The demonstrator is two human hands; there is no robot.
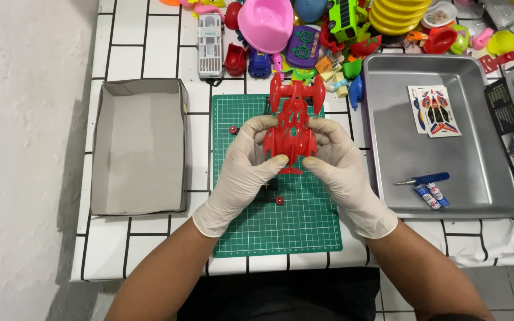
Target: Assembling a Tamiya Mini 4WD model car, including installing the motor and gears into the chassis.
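Observation:
A red plastic toy car body (pixel 291 122) is held above a green cutting mat (pixel 304 226). My left hand (pixel 242 172) in a white glove grips its left side, thumb pressing near the front tip. Gloved too, my right hand (pixel 343 172) grips the right side. A dark part under the shell is mostly hidden by my left fingers. Two small red round pieces lie on the mat, one (pixel 232 129) at the left edge and one (pixel 279 201) below my hands.
An empty grey cardboard box lid (pixel 138 148) sits left of the mat. A metal tray (pixel 400 148) on the right holds a sticker sheet (pixel 434 110), a blue screwdriver (pixel 423 179) and two batteries (pixel 431 195). A heap of colourful plastic toys (pixel 328 30) fills the back edge.

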